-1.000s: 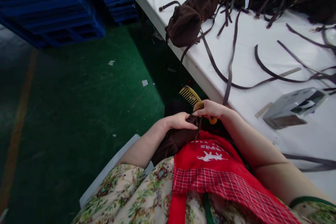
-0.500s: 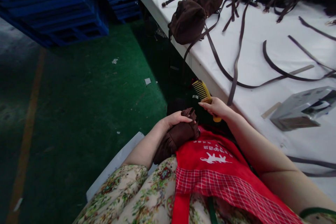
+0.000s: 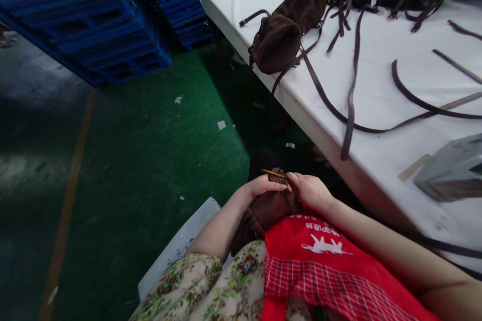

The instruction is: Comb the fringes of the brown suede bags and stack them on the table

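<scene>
The brown bag looks soft and light, best held around its body, where the left grip clasps it, the right grip holding the comb

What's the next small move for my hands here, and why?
I'd probably ease the comb lightly against the rumpled end of the pouch. Your right hand holds the comb edge-on to the view at that end, and your left hand grips the fabric there, so it can steady it. Whether they touch is unclear.
</scene>
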Demonstrator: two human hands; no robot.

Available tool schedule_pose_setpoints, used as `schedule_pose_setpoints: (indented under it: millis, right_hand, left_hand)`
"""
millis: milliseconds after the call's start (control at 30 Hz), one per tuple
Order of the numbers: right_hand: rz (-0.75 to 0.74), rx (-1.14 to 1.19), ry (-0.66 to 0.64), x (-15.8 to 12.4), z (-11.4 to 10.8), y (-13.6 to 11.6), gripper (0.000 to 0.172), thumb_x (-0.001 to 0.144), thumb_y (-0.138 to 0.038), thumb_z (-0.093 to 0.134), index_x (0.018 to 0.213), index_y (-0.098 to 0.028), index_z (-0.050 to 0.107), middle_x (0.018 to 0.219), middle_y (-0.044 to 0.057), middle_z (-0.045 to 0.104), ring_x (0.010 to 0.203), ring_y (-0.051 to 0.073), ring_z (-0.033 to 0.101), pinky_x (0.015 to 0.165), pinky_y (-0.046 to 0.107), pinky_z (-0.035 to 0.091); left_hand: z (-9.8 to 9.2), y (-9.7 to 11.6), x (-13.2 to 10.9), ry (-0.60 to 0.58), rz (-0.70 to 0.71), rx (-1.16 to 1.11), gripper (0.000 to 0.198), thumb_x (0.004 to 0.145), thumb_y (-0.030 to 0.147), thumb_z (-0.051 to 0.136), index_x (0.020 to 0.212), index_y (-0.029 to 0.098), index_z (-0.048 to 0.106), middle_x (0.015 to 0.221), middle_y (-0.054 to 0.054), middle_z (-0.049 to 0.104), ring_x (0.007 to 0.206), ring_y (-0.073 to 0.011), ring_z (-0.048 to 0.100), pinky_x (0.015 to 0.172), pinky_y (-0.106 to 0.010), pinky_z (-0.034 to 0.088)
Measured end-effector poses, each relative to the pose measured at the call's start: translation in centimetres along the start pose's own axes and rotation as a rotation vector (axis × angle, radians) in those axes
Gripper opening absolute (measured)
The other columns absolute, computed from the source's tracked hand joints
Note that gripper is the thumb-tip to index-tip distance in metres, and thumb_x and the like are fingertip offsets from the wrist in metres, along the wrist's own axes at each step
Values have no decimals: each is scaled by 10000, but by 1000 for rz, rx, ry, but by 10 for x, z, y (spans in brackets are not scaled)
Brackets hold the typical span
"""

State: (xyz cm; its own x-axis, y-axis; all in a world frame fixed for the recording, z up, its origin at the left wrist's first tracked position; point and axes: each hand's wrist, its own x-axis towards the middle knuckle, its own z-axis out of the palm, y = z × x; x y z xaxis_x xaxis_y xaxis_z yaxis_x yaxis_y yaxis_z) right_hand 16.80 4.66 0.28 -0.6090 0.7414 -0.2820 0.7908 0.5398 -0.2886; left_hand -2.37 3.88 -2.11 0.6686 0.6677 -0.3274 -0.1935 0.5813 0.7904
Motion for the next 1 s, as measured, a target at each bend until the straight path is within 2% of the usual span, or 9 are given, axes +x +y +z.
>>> schedule_pose_setpoints:
  millis: [167, 300, 433, 567, 667, 733, 800, 900, 1000]
  right_hand:
    - [146, -109, -20, 9, 7, 19, 201, 956, -305, 353, 1037, -217, 514, 883, 70, 672, 725, 203, 649, 513, 267, 301]
    - [243, -109, -16, 16, 17, 35, 306, 984, -376, 258, 1020, -219, 518, 812, 65, 679, 685, 208, 654, 500, 266, 305]
    - [279, -88, -20, 23, 23, 37, 359, 985, -406, 233, 1053, -205, 522, 776, 78, 680, 665, 209, 649, 527, 265, 345]
    - [380, 3, -70, 28, 26, 48, 383, 979, -417, 251, 1093, -186, 535, 849, 105, 692, 750, 211, 656, 608, 272, 395]
    - [512, 43, -104, 26, 23, 73, 368, 976, -346, 278, 1046, -128, 566, 906, 165, 688, 808, 229, 654, 653, 290, 404]
    - [544, 42, -106, 22, 17, 88, 377, 978, -326, 260, 1009, -116, 571, 926, 184, 683, 815, 235, 648, 655, 293, 397]
    - [518, 68, -66, 18, 10, 92, 385, 984, -351, 233, 997, -144, 557, 923, 153, 681, 803, 220, 637, 650, 281, 389]
    - [369, 216, 100, 9, -2, 75, 367, 985, -402, 218, 935, -193, 515, 798, 76, 658, 690, 181, 600, 616, 261, 372]
    - [229, 385, 209, -7, -13, 44, 351, 981, -430, 220, 867, -213, 470, 670, 24, 598, 574, 157, 544, 566, 253, 354]
  left_hand:
    - [12, -2, 5, 81, 109, 232, 422, 838, 520, 524, 641, 147, 509, 652, 17, 482, 633, -98, 447, 691, -247, 399]
    - [12, -10, 8, 136, 124, 351, 435, 874, 533, 443, 652, 160, 465, 660, 18, 464, 633, -102, 431, 676, -255, 390]
    - [10, -12, 9, 156, 136, 438, 440, 891, 528, 399, 647, 165, 456, 653, 17, 465, 630, -107, 437, 655, -251, 389]
    - [15, -11, 8, 168, 164, 475, 424, 893, 494, 424, 647, 159, 510, 638, 12, 490, 624, -113, 461, 686, -258, 401]
    - [17, -16, 6, 168, 125, 382, 341, 840, 449, 547, 653, 165, 569, 648, 1, 554, 683, -137, 524, 781, -270, 415]
    - [13, -20, 6, 212, 99, 298, 289, 805, 438, 598, 697, 170, 610, 692, -15, 605, 771, -163, 569, 837, -278, 418]
    - [7, -22, 8, 266, 93, 228, 308, 796, 470, 598, 745, 168, 629, 725, -29, 631, 821, -180, 589, 856, -285, 426]
    - [-4, -19, 12, 309, 94, 120, 510, 818, 633, 459, 759, 151, 617, 668, -40, 612, 745, -182, 606, 819, -314, 462]
    - [-9, -15, 14, 208, 76, -134, 758, 776, 795, 242, 703, 130, 598, 587, -55, 575, 651, -190, 609, 756, -346, 492]
